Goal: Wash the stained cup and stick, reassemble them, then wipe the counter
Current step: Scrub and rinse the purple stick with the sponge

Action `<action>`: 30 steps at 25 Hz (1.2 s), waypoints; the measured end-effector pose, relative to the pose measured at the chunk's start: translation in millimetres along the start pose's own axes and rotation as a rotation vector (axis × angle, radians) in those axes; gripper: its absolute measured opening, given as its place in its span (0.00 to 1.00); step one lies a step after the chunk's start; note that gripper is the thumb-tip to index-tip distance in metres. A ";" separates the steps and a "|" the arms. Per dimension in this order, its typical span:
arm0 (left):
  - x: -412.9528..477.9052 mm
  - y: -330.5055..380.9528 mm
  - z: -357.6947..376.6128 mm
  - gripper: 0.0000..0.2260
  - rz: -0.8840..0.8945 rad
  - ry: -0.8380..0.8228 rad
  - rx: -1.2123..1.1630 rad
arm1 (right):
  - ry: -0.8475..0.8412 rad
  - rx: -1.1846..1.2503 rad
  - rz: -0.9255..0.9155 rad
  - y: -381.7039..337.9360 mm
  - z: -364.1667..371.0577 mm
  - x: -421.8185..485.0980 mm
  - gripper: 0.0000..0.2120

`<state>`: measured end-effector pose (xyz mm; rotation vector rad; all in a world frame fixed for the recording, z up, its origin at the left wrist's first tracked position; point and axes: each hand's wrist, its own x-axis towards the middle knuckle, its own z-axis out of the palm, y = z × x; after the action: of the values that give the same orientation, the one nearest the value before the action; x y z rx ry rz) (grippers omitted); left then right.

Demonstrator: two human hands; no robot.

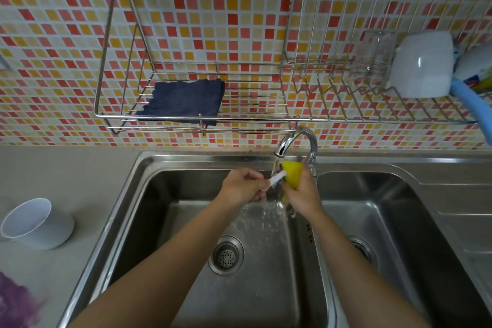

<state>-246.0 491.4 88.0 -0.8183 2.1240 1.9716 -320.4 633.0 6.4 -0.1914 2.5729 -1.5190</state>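
"Head view: where is the stick?"

"Over the left basin of the sink, under the running tap. It is white, and water falls past it."

"Who holds it?"

"The left hand grips its near end, fingers curled round it. The right hand grips a yellow sponge, fingers wrapped round it, pressed against the stick's far end."

"And the cup?"

"White, standing on the counter left of the sink, well apart from both hands."

"Anything else?"

"A dark blue cloth lies on a wire rack on the tiled wall above. A white mug sits upturned further right on the rack."
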 end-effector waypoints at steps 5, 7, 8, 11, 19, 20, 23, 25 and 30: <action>-0.9 4.9 10.9 0.05 -0.040 -0.137 -0.184 | -0.022 -0.227 -0.048 12.0 -26.8 23.1 0.35; 1.5 4.6 16.4 0.06 -0.027 -0.166 -0.151 | -0.047 -0.282 -0.145 18.2 -28.7 21.4 0.35; 2.4 2.9 17.0 0.06 -0.015 -0.163 -0.114 | -0.076 -0.307 -0.181 21.0 -25.1 16.9 0.36; 9.7 -1.2 19.7 0.04 0.022 -0.128 0.030 | -0.176 -0.413 -0.206 30.3 -17.4 8.1 0.34; 14.6 -1.5 16.6 0.07 0.306 0.013 0.534 | -0.237 -0.389 -0.077 34.1 -33.1 16.1 0.36; 16.5 -2.3 16.5 0.08 0.319 0.014 0.560 | -0.210 -0.361 -0.045 34.7 -37.9 15.9 0.36; 16.9 -6.1 15.6 0.10 0.351 0.012 0.574 | -0.194 -0.361 0.001 36.7 -47.0 12.1 0.37; 16.3 -11.0 11.8 0.13 0.357 0.035 0.541 | -0.181 -0.328 -0.037 32.7 -42.0 8.0 0.34; 12.3 -25.4 -4.9 0.13 0.334 0.038 0.617 | -0.178 -0.320 -0.144 14.5 -5.4 -15.0 0.22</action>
<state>-243.3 483.1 60.7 -0.4087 2.7981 1.2577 -307.2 647.4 -2.9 -0.5325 2.6873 -1.0618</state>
